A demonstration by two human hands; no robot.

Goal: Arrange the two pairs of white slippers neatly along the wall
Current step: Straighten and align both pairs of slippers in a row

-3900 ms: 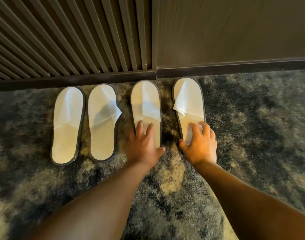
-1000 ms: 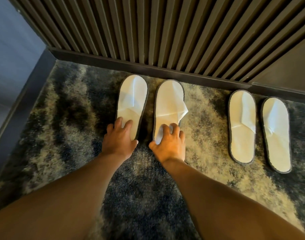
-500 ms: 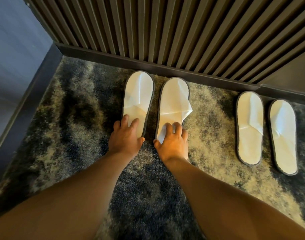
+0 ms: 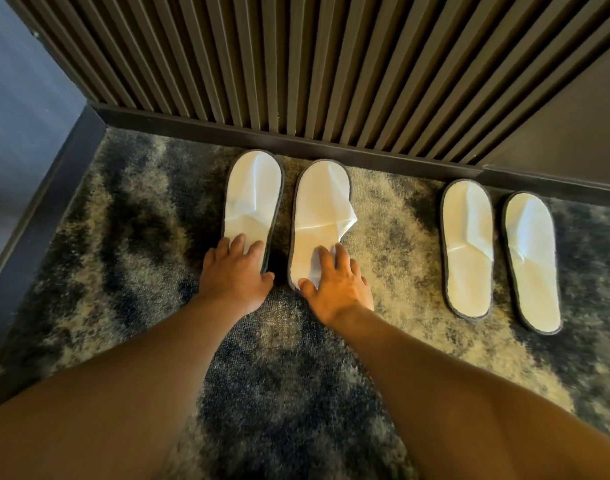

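Note:
Two pairs of flat white slippers with dark edging lie on the carpet, toes toward the slatted wall. My left hand (image 4: 235,271) rests flat on the heel of the far-left slipper (image 4: 253,199), fingers spread. My right hand (image 4: 338,282) presses on the heel of the slipper (image 4: 319,209) beside it, whose upper flap sticks out to the right. The other pair, a slipper (image 4: 467,251) and its mate (image 4: 532,261), lies untouched to the right, apart from the first pair by a wide gap.
A dark baseboard (image 4: 296,147) runs under the slatted wall panel (image 4: 296,64). A blue-grey side wall (image 4: 22,98) with its own baseboard closes the left side, forming a corner. Mottled dark and beige carpet (image 4: 289,375) covers the floor.
Earlier my hands were on the right-hand pair. They now rest on the left pair, which has slid slightly toward the wall over the last second.

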